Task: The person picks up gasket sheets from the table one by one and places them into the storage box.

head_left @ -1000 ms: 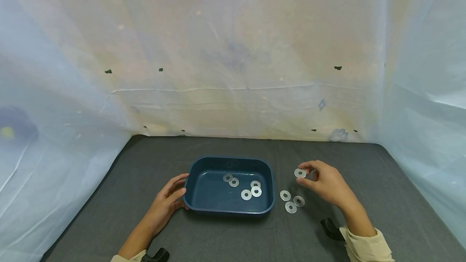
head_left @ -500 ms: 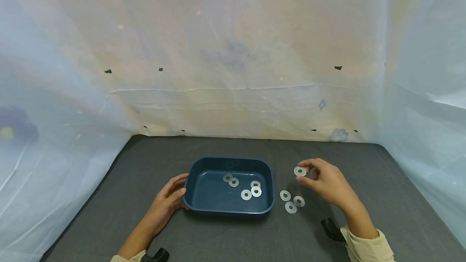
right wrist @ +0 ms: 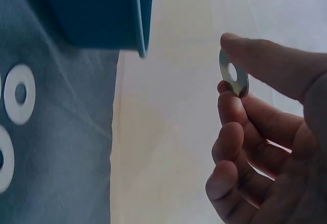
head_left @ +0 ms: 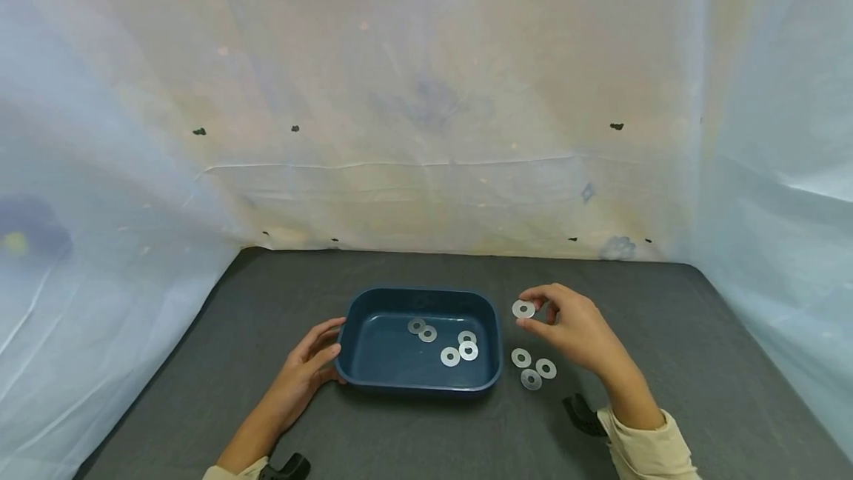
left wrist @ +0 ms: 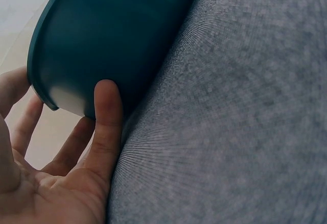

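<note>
The grey cloth-covered table [head_left: 426,435] lies beneath the dark blue, rounded rectangular tray [head_left: 393,370], the landmark here. The cloth could bunch or slip if the tray is pushed sideways.

At the tray's left end, the left hand [head_left: 303,376] rests its extended fingers and thumb against the outer wall and rim, steadying it without a closed grip; should that contact slacken, a knock on the right rim could turn the tray.

Beyond the tray's right rim, the right hand [head_left: 569,323] is nearly closed at the fingertips, thumb and finger pinching one flat silver metal ring washer [head_left: 517,310] above the table. That pinch covers little of a thin, probably slick disc, so a small shift could drop it outside the tray; carried too low, it might clip the rim.

Three loose silver washers [head_left: 515,358] lie just right of the tray and could be brushed astray by a low wrist. Five more washers [head_left: 444,358] lie inside the tray, some overlapping; a hard jolt could slide them.
</note>
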The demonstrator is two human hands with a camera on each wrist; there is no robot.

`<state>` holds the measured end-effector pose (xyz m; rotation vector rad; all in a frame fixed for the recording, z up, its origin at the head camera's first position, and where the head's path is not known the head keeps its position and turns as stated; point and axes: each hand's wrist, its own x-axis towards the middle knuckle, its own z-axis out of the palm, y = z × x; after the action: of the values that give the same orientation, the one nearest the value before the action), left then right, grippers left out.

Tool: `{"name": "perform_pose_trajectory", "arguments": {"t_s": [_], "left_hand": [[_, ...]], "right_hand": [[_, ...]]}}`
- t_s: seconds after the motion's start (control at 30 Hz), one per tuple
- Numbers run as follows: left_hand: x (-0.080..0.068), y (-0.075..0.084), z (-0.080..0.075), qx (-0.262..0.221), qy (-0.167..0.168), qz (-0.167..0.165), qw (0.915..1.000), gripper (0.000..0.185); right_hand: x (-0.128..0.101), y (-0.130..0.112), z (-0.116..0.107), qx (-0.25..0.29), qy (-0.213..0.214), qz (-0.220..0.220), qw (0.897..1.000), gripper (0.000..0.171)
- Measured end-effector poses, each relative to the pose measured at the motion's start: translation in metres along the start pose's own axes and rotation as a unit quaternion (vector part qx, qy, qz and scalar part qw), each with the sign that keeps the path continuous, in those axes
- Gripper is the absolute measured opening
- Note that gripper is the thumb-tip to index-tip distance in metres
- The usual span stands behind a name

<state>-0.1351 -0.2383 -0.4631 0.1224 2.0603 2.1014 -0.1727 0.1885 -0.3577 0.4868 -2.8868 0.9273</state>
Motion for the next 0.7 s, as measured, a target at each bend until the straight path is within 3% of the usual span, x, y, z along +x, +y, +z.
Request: {"name": "perform_pose_trajectory", "arguments": {"t_s": [0.33,0.57,0.7], "left_hand": [[0.001,0.000,0.002,0.001,0.008,-0.007,0.9999,0.051],[-0.003,-0.003,-0.001,0.003,-0.007,0.006,1.0000,0.051],[-0.001,-0.002,-0.001,-0.002,0.000,0.004,1.0000,0.050]], "right_hand": [[0.017,-0.017,0.020,0.010,-0.004,-0.001,1.000,0.032],[0.017,-0.025,0.040,0.010,-0.037,0.012,0.999,0.035],[0.021,-0.026,0.044,0.007,-0.024,0.019,1.000,0.034]]}}
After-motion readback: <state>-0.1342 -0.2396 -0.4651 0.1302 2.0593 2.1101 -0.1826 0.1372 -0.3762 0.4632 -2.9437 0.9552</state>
